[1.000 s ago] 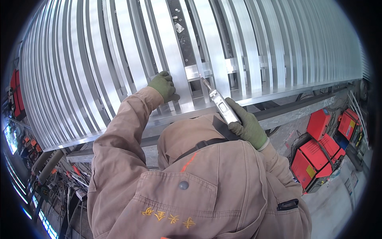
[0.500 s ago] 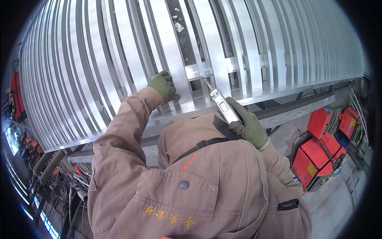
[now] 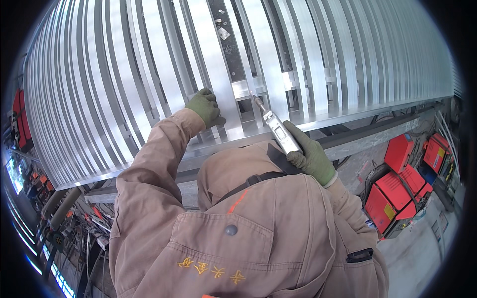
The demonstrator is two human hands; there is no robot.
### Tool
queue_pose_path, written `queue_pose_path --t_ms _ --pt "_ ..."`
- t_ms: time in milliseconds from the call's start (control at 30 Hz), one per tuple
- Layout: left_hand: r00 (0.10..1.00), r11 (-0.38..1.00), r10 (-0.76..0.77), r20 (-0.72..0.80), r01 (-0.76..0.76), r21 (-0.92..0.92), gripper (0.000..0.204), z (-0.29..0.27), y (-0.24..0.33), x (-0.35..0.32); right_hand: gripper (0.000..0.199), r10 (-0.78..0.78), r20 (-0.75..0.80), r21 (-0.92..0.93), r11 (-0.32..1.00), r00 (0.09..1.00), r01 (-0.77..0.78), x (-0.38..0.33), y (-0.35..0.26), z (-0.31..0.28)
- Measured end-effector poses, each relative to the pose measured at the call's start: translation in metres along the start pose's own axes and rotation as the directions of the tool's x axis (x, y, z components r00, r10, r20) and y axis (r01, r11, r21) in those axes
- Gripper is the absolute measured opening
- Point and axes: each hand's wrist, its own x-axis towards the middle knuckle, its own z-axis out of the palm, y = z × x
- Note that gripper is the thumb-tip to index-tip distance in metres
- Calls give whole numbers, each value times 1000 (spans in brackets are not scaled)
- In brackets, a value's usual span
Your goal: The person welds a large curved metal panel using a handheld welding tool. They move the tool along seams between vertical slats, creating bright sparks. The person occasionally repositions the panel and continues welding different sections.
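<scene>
While the left hand [image 3: 204, 107], in a green glove, lies curled against a long metal slat [image 3: 213, 64] with its fingers bent over the slat's edge, the right hand [image 3: 310, 158], gloved too, is closed around a silver hand tool [image 3: 279, 130]. The tool's thin tip touches a small bracket [image 3: 248, 89] just right of that slat. The slat belongs to a wide rack of parallel metal slats [image 3: 348, 54], narrow gaps between them; a darker strip shows in the gap above the bracket. Right of the rack and below its lower edge, red boxes [image 3: 397, 184] lie on the floor, lids shut. The person's tan jacket [image 3: 248, 238] fills the foreground.
</scene>
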Motion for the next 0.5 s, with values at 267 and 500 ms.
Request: queue_pose_path --t_ms 267,500 --pt "997 999 19 -69 -20 -24 43 5 -2 -2 112 -4 2 10 1000 1000 4 1 0 0" --pt "995 999 26 -98 -29 -29 41 -1 1 -3 112 5 5 3 1000 1000 -5 3 -1 -1"
